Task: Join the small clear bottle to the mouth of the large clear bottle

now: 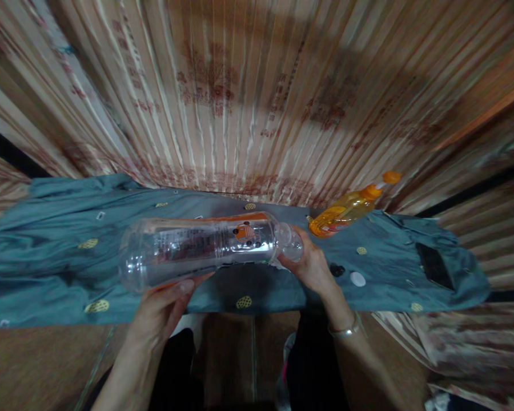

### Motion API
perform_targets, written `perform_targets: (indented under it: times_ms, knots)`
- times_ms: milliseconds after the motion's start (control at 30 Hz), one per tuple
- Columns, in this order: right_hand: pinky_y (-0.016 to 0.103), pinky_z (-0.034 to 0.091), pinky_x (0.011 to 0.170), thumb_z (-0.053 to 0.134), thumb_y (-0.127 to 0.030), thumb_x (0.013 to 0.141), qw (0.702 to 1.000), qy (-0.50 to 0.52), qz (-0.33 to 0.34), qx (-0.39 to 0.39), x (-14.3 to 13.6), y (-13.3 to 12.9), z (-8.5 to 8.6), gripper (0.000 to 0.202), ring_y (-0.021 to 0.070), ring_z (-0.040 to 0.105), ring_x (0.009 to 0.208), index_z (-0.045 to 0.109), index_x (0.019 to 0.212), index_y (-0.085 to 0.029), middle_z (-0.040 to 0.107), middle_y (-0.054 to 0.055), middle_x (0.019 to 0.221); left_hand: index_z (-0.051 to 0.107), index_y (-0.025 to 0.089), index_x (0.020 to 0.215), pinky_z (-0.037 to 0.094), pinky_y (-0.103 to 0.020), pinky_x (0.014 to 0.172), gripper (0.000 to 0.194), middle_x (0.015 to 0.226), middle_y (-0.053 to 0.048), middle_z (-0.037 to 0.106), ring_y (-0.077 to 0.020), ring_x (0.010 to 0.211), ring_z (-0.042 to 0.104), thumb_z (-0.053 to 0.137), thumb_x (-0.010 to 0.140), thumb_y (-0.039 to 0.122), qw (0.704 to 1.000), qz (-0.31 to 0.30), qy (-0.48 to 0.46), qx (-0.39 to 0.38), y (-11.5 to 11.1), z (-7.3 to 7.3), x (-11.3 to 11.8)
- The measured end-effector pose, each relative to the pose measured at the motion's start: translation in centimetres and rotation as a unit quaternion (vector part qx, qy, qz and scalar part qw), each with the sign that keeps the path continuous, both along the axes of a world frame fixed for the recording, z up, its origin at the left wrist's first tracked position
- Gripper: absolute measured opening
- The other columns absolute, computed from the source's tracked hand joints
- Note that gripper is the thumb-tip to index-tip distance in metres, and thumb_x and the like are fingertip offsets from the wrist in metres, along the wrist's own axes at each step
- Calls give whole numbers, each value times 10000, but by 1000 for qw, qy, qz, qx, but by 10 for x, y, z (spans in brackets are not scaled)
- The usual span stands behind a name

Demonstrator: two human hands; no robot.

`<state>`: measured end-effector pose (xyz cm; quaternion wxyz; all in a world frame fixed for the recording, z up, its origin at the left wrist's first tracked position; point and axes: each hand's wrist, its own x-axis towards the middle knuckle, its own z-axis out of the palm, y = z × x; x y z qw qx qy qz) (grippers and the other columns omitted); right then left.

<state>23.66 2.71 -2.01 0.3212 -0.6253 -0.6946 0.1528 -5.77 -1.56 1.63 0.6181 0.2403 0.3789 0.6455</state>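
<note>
A large clear plastic bottle (197, 245) with an orange printed label lies sideways above the teal cloth. Its wide base points left and its neck right. My left hand (167, 302) supports the underside near the base, fingers stretched along it and partly hidden. Around the neck end, my right hand (306, 260) has its fingers and thumb closed. A yellow bottle (345, 214) with an orange pump top stands to the right, behind my right hand. Just right of my right wrist are a small black object (337, 270) and a white round cap (357, 278).
The teal cloth (385, 251) with yellow patterns covers a narrow surface. A dark phone-like object (434, 265) lies near its right end. A pleated, printed curtain (240, 114) hangs behind. Below the front edge are my legs and a tiled floor (231, 354).
</note>
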Motion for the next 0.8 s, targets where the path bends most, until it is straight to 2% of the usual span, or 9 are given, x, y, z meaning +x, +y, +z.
perform_targets:
  times_ms: [100, 233, 300, 467, 567, 800]
  knots:
    - [452, 581, 1023, 762, -293, 780, 1000, 4, 2, 1, 0, 0, 0, 664, 314, 725, 1195, 537, 1401, -229, 736, 109, 1322, 783, 310, 1180, 683, -314, 791, 660, 1121, -19, 836, -272, 962, 805, 970, 559, 186, 1000, -14, 2, 12, 0, -3, -1]
    - [460, 582, 1020, 764, -297, 782, 1000, 1, -1, 6, 0, 0, -1, 665, 318, 729, 1188, 541, 1404, -229, 738, 112, 1321, 818, 320, 1029, 691, -323, 762, 550, 1018, 4, 848, -261, 888, 811, 968, 531, 142, 1000, 9, -9, 10, 0, -2, 0]
    - [457, 585, 1015, 767, -290, 775, 1000, -1, -1, 4, 0, 0, -1, 676, 320, 731, 1184, 541, 1408, -216, 740, 118, 1314, 817, 338, 1043, 693, -325, 750, 590, 1000, 18, 849, -254, 864, 810, 969, 514, 127, 1000, 19, -14, 8, 0, 0, 1]
    - [446, 586, 1014, 760, -297, 789, 1000, -7, 2, 1, 1, 0, -1, 667, 311, 730, 1188, 538, 1413, -225, 737, 111, 1325, 788, 341, 1178, 693, -335, 748, 740, 1117, -10, 838, -288, 942, 805, 987, 492, 151, 1000, 14, -8, 1, 0, 3, 2]
    - [447, 589, 1012, 769, -307, 786, 1000, -9, -1, 2, 1, 0, -2, 672, 313, 733, 1183, 539, 1411, -218, 741, 115, 1317, 797, 338, 1150, 694, -334, 734, 759, 1122, -11, 837, -295, 929, 805, 1006, 442, 157, 1000, 20, -9, -8, -1, 4, 3]
    - [465, 586, 1018, 763, -287, 779, 1000, -7, -4, 1, 1, 0, -3, 678, 322, 731, 1187, 534, 1414, -221, 738, 118, 1323, 799, 333, 1137, 691, -316, 727, 737, 1110, -14, 838, -305, 969, 802, 996, 448, 163, 1000, 18, 2, -3, 0, 7, 4]
